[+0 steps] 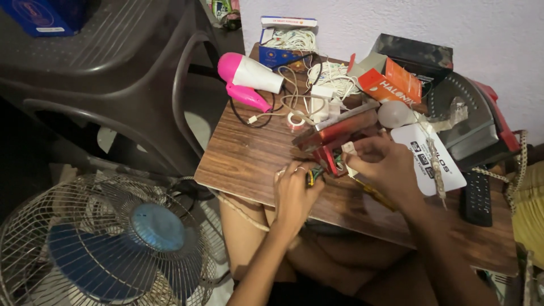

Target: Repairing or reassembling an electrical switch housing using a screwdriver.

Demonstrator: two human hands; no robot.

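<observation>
Both of your hands meet at the middle of the wooden board (243,153) lying across your lap. Your left hand (293,190) pinches a small bundle of coloured wires (313,175) at the near end of a red device (335,137), and its fingers hide where those wires go. Your right hand (385,165) curls over the device's right side with a yellow-handled tool (374,194) running under the palm; its tip is covered, so you cannot tell exactly what the fingers clench besides the handle. The red device lies with its long axis running from near left to far right, its open, wired end pointing toward you. Nearer and to the left, a table fan (107,238) stands on the floor, cut off by the bottom edge. To the right, a black remote (477,198) lies on the board beside a white card (430,156). Farther off are a pink and white hair dryer (249,79), tangled white cables (317,96), an orange box (391,85) and a dark clothes iron (462,113), partly hidden by clutter.
</observation>
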